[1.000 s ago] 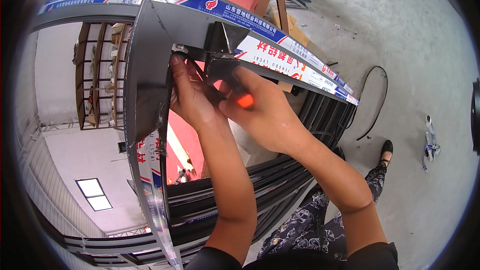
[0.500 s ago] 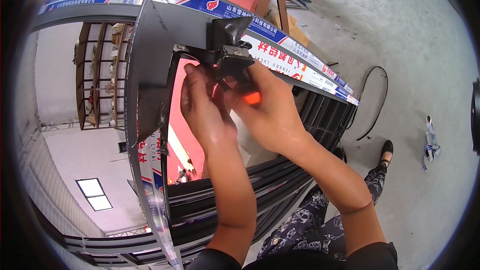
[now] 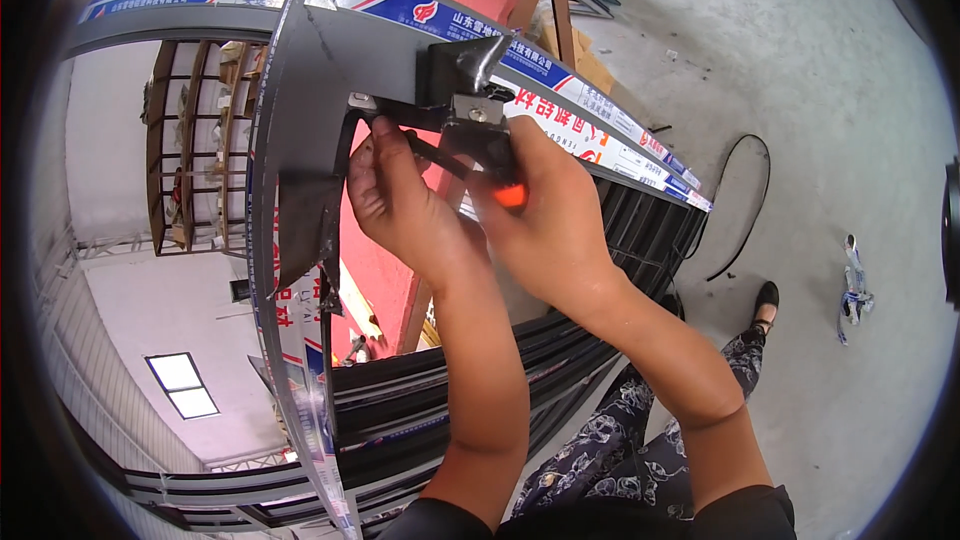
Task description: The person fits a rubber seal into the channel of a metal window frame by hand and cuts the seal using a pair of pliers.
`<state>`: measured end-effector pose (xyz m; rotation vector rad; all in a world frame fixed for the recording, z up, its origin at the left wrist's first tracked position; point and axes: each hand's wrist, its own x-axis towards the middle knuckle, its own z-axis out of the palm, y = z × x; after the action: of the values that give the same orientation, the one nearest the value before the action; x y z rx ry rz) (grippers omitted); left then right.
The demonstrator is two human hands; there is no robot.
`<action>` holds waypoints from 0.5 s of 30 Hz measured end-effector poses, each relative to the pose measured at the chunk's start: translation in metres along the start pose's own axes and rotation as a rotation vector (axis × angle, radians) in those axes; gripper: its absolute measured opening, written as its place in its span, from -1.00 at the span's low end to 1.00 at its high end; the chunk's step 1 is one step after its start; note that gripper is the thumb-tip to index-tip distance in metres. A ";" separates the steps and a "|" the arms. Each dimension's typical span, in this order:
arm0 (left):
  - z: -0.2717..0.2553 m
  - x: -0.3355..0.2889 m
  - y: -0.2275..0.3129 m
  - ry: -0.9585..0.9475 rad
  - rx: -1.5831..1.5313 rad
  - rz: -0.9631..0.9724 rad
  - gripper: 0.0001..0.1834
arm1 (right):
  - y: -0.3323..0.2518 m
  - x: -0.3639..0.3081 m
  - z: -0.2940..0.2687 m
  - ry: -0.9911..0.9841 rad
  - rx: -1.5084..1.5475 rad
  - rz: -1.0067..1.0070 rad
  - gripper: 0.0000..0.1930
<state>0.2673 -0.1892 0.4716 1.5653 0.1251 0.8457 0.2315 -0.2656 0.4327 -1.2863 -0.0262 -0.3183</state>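
Note:
A grey metal frame (image 3: pixel 330 50) with printed protective film stands before me, its inner corner near my hands. My left hand (image 3: pixel 410 205) is closed, thumb and fingers pinching a narrow black strip (image 3: pixel 440 156) just below that corner. Closed beside it, my right hand (image 3: pixel 550 225) grips a dark tool with an orange part (image 3: pixel 511 196); its kind is mostly hidden by the fingers. Right above the right hand sits a black bracket-like piece (image 3: pixel 478 112) with a screw head. Dark peeled film (image 3: pixel 462 70) sticks up from the frame, and another dark flap (image 3: pixel 305 225) hangs left of my left hand.
Behind the frame's opening is a red board (image 3: pixel 405 285). Stacked dark profiles (image 3: pixel 480 380) lie below my forearms. On the concrete floor at right are a black cable loop (image 3: pixel 765 170) and crumpled film (image 3: pixel 853 295). A brown shelf rack (image 3: pixel 200 150) shows at left.
My left hand has turned and its thumb has shifted up toward the frame's corner, leaving more of the black strip visible between the hands. The right hand has moved slightly right and down.

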 end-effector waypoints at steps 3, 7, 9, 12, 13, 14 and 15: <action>0.004 0.002 -0.003 -0.054 0.053 0.017 -0.76 | -0.002 0.000 -0.003 0.118 -0.214 -0.123 -0.61; 0.011 0.004 -0.005 -0.017 0.021 0.041 -0.72 | -0.001 0.000 -0.008 0.245 -0.313 -0.233 -0.57; 0.012 0.007 -0.006 0.008 0.010 0.029 -0.72 | -0.002 -0.003 -0.013 0.268 -0.326 -0.285 -0.54; 0.002 0.010 -0.009 -0.027 0.103 0.060 -0.70 | 0.001 -0.011 -0.018 0.221 -0.285 -0.263 -0.50; 0.001 0.010 -0.012 -0.028 0.102 0.060 -0.70 | 0.002 -0.014 -0.022 0.222 -0.286 -0.263 -0.50; 0.001 0.010 -0.015 0.006 0.109 0.045 -0.70 | 0.001 -0.018 -0.025 0.209 -0.280 -0.245 -0.49; 0.001 0.009 -0.016 0.040 0.116 0.031 -0.69 | 0.001 -0.021 -0.028 0.197 -0.274 -0.227 -0.49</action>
<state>0.2809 -0.1818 0.4616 1.6630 0.1825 0.9076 0.2070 -0.2869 0.4192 -1.5208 0.0404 -0.6603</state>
